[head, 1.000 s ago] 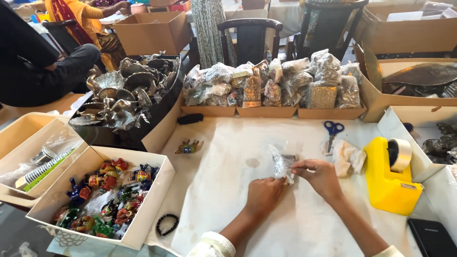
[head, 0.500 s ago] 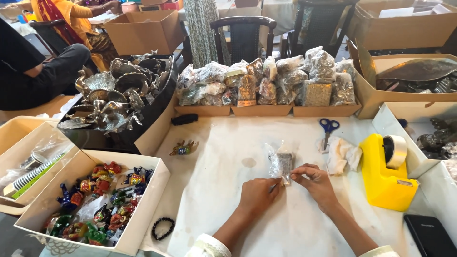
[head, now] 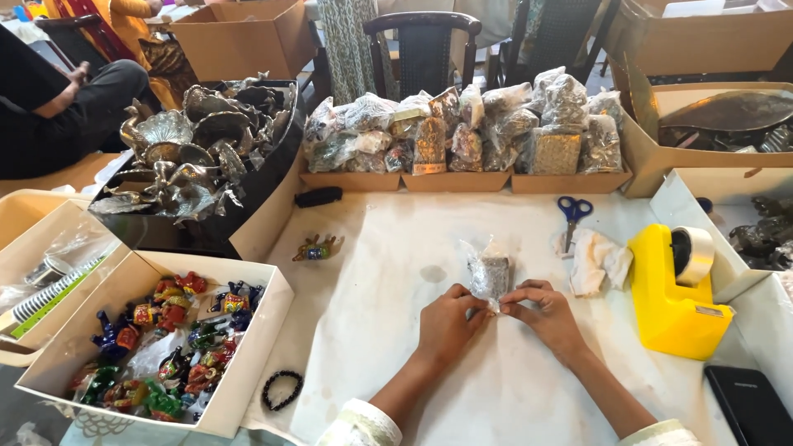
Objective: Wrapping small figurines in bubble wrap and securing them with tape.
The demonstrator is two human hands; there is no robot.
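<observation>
Both hands, left hand (head: 446, 320) and right hand (head: 547, 318), close their grip on a small clear bag (head: 488, 272) at frame centre, low on the white surface (head: 396, 272). Beyond lie blue scissors (head: 572, 213), then packed bags (head: 462, 132).

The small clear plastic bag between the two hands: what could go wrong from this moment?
1. Both hands, left hand and right hand, pinch only the lower end of the small clear plastic bag; the dark item inside might slip out or tip the bag over.
2. The blue-handled scissors and crumpled white cloth lie close to the right hand; a sideways reach toward the yellow tape dispenser could knock them.
</observation>
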